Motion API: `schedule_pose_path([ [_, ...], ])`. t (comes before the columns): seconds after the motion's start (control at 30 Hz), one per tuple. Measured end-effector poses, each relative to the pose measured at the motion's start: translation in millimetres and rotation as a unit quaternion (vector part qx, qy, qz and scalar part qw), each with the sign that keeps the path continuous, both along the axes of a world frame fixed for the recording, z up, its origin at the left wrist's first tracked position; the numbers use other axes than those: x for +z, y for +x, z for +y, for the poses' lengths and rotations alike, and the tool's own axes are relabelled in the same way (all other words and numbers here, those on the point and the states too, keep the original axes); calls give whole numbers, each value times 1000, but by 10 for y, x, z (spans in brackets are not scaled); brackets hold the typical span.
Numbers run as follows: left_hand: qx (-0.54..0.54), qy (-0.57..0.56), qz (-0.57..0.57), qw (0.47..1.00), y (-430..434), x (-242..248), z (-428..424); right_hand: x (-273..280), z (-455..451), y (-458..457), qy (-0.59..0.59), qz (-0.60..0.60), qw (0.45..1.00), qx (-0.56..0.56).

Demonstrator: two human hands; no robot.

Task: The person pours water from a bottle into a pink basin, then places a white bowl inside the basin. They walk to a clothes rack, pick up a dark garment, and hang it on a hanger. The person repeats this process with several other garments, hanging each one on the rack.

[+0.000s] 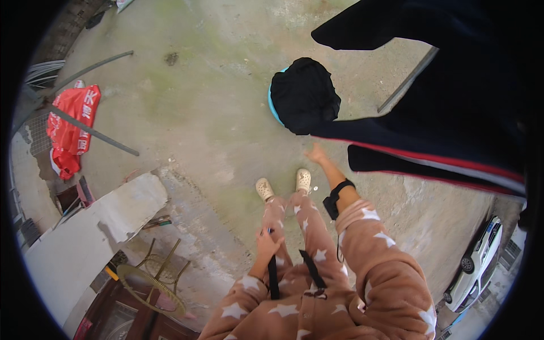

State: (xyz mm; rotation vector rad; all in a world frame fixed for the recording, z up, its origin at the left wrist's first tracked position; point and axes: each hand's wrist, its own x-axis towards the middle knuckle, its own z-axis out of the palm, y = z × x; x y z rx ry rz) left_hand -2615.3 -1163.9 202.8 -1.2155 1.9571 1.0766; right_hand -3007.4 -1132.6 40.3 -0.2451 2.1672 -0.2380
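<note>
My right hand [315, 153] is stretched forward over the concrete, slightly blurred, its fingers apart and nothing visible in them. Just beyond it is the lower edge of a hanging dark navy garment [459, 110] with red and white stripes, which fills the upper right. A light-blue basin [272, 104] stands on the ground ahead, heaped with black cloth [304, 95] that covers most of it. My left hand [267, 246] is low in front of my left leg, fingers bent; a small dark item shows at its fingertips, too small to name.
A metal pole [408, 78] is partly behind the garment. At left, a red plastic sheet [70, 123] lies by curved metal bars [100, 135]. A pale slab [131, 204] and a round-topped metal-framed stand [148, 289] are lower left. A white car [476, 263] is parked lower right.
</note>
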Motion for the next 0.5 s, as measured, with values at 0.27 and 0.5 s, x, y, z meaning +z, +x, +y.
schedule_pose_path([
  [0.27, -9, -78, -68, 995, -131, -509, 290, -1491, -619, -470, -9, 120, 980, -157],
  [0.5, -36, -113, -71, 990, -200, -506, 372, -1522, -673, -500, -60, 272, 951, -137],
])
